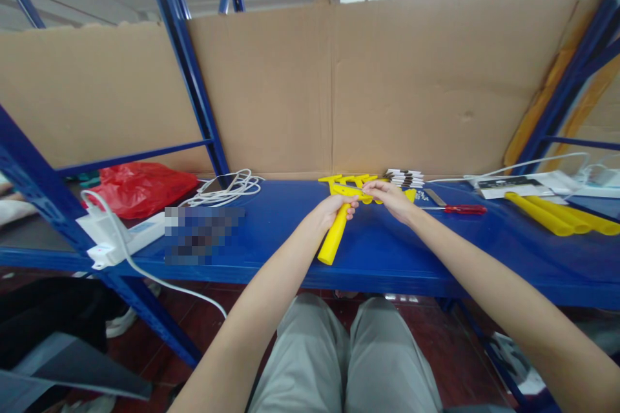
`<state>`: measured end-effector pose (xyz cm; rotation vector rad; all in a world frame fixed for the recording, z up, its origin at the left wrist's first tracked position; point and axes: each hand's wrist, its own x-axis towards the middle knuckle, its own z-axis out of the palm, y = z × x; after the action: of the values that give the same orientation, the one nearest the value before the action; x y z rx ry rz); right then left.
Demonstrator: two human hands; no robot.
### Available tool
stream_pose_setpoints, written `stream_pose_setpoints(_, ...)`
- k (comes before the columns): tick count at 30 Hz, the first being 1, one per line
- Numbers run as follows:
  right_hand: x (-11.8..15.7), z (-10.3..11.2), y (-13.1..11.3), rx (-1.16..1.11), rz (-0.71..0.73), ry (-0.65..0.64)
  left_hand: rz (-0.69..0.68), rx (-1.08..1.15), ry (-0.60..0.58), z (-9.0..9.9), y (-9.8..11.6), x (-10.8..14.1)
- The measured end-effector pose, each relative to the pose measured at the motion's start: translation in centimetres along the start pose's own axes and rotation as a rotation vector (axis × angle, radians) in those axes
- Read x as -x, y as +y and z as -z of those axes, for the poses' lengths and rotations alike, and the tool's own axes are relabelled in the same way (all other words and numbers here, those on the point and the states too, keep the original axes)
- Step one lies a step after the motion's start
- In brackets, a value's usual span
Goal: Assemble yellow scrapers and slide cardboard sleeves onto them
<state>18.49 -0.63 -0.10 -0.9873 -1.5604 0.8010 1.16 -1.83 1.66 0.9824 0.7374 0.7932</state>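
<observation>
Brown cardboard (pixel 271 90) stands behind a blue shelf (pixel 271 239). On the shelf's front part, the left hand (pixel 336 206) has its fingers wrapped round a yellow handle (pixel 332 244), which points to 7 o'clock. From there, the right hand (pixel 391 199) is at 3 o'clock, by more yellow plastic parts (pixel 361 179). Its fingers are bent and close together, but I can't tell if they pinch anything. It looks like small, careful hand work on the yellow pieces. I think the next move needs a steady left hand. Further out at 3 o'clock lies a red-handled screwdriver (pixel 465 209).
</observation>
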Motion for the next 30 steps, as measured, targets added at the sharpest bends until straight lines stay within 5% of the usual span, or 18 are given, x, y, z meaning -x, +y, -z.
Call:
stream_pose_setpoints(17,0.19,-0.02,-0.55,0.071,0.021,-0.086,0.002,-0.071,0.077,-0.45,0.13,0.33)
stream_pose_setpoints(30,0.19,-0.36,-0.16,-0.079,-0.060,-0.070,-0.059,-0.102,0.085,-0.25,-0.39,-0.20)
